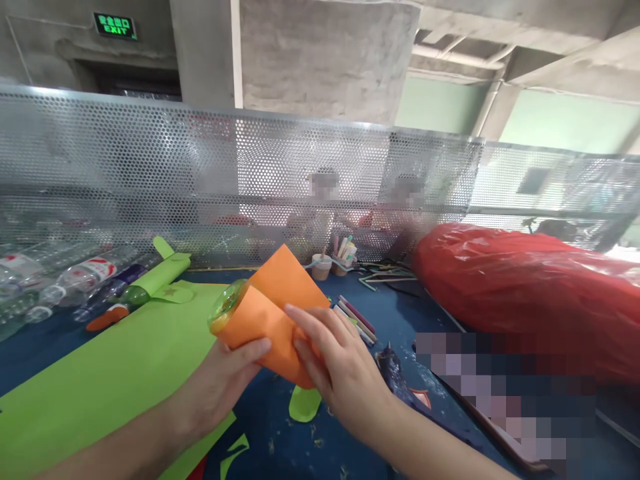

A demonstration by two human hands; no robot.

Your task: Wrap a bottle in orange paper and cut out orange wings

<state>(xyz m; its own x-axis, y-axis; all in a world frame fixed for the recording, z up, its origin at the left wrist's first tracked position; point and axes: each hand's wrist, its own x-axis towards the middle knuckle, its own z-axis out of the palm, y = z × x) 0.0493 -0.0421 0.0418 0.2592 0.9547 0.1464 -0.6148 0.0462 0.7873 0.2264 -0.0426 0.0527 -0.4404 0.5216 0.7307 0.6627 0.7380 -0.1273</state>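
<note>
A sheet of orange paper (pixel 285 277) is wrapped partway around a green plastic bottle (pixel 227 305), and one corner of the sheet sticks up loose. The bottle's round, shiny end shows at the left; the rest of it is hidden by the paper. My left hand (pixel 235 370) grips the wrapped bottle from below, its thumb on the orange paper. From the right, my right hand (pixel 340 367) curls its fingers over the paper and holds it against the bottle. A rounded light green paper piece (pixel 305 403) lies on the table under my hands.
Light green sheets (pixel 125 367) cover the table's left side. Behind them lie clear bottles (pixel 85 273) and a green-wrapped bottle (pixel 155 277). Markers (pixel 355 317), a dark glue gun (pixel 393 367) and a red plastic bag (pixel 525 293) are at right. A perforated metal panel (pixel 300 153) stands behind.
</note>
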